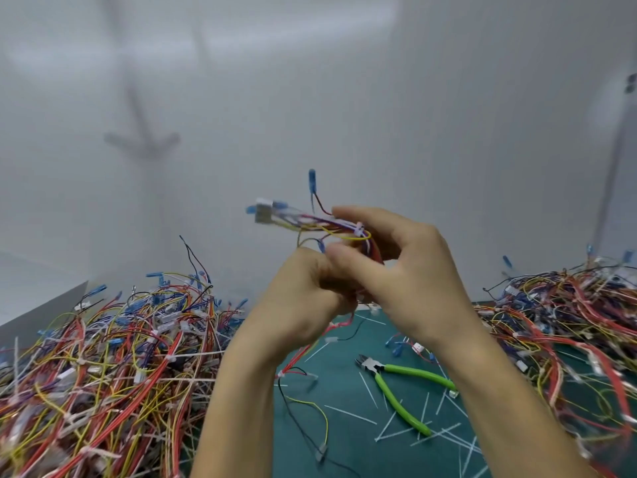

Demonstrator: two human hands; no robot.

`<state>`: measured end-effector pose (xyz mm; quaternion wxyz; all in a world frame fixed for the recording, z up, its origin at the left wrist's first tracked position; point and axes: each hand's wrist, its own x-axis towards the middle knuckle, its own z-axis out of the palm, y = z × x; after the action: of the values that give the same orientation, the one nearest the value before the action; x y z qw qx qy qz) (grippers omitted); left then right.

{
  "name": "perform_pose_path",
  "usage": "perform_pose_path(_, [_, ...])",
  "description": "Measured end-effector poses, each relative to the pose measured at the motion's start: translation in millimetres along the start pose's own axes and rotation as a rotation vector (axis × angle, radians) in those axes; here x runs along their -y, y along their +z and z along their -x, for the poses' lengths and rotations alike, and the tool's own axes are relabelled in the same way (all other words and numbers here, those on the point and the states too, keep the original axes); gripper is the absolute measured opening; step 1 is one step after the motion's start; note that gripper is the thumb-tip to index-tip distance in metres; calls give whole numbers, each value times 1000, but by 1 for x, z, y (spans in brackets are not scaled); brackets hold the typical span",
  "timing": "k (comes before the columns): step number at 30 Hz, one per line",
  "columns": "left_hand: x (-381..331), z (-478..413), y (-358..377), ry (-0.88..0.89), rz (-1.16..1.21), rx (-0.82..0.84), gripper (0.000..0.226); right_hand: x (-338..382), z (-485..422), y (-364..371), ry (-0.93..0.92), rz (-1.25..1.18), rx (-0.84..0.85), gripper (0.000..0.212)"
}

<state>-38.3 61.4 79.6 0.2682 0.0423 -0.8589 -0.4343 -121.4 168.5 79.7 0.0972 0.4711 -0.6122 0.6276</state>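
Your two hands are raised well above the green-handled cutters [376, 367] and up-left of them, and together they hold a small wire harness [327, 226] in the air. Your left hand [303, 288] is curled round the lower loop of the harness, knuckles toward you. Your right hand [396, 267] touches the left and pinches the bundle between thumb and forefinger, just beside a white cable tie [359, 230] that binds the wires. From that grip the harness points left, away from the cutters, and ends in a white connector [263, 210]. One blue terminal [312, 176] sticks straight up above it.

The cutters lie flat on the green mat [344, 395] of the tabletop, jaws pointing up-left and handles slightly spread. Trimmed white tie ends [389, 422] are scattered around and below the cutters. A few loose wires lie just left of them. A large heap of harnesses [103, 357] sits well to the left of the cutters, and a second heap [568, 322] rises to their right.
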Motion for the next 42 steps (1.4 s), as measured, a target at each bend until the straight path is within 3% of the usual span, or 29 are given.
perform_pose_path(3, [-3,1,4,19,13,90,52,-7,-3,-4,34,-138,-100,22])
perform_pose_path(6, [-4,2,1,5,107,83,29,-9,-6,-14,15,-245,-173,21])
perform_pose_path(11, [-8,6,-14,36,91,-267,10,-14,-8,-23,83,-250,-239,12])
perform_pose_path(14, [-4,7,-20,18,-70,-416,22,-17,-8,-25,125,-178,-217,17])
perform_pose_path(17, [-6,7,-20,24,-169,-408,37,-20,-8,-25,165,-96,-146,18])
perform_pose_path(22, [-10,4,-12,71,-34,-409,8,-18,-6,-16,205,48,39,33])
perform_pose_path(26, [-9,4,-13,89,17,-507,9,-22,-5,-16,189,256,129,50])
perform_pose_path(31, [-10,4,-13,92,69,-527,10,-13,-3,-21,25,331,-34,8])
perform_pose_path(35, [-16,7,-13,57,265,-398,27,-14,-3,-20,51,252,-5,3])
perform_pose_path(38, [-20,7,-13,45,327,-349,49,-18,-4,-18,79,84,-104,12])
perform_pose_path(40, [-18,6,-14,35,327,-404,45,-20,-6,-19,103,0,-151,17])
perform_pose_path(42, [-13,5,-16,11,226,-437,22,-21,-7,-19,134,-57,-171,16])
